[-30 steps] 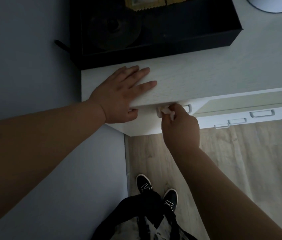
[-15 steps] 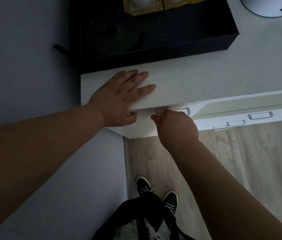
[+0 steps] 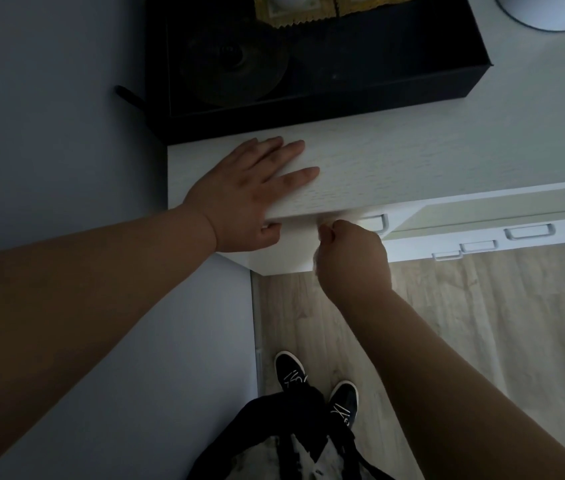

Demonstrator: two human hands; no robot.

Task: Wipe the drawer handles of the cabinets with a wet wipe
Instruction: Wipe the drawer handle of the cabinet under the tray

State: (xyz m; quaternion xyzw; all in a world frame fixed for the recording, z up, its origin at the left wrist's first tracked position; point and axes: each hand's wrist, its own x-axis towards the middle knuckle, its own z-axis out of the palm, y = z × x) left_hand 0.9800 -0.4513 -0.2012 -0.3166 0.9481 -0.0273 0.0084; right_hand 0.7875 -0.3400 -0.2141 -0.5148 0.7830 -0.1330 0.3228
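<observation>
I look down at a white cabinet (image 3: 412, 161). My left hand (image 3: 250, 199) lies flat on its top near the left corner, fingers straight, thumb hooked under the front edge. My right hand (image 3: 350, 258) is curled into a fist at the top drawer's handle (image 3: 376, 223), whose right end shows beside my knuckles. A sliver of the white wet wipe (image 3: 326, 226) peeks out above my thumb; the rest of the wipe is hidden in my fist. More handles (image 3: 529, 232) sit on lower drawers to the right.
A black tray (image 3: 326, 112) with dark round dishes sits at the back of the cabinet top. A white round object (image 3: 537, 12) stands at the top right. A grey wall runs along the left. Below are the wood floor (image 3: 482, 323) and my black shoes (image 3: 315, 386).
My right hand has slid left along the top drawer handle, and the wipe, plain to see one second ago, is now mostly hidden in the fist. The left hand stays put.
</observation>
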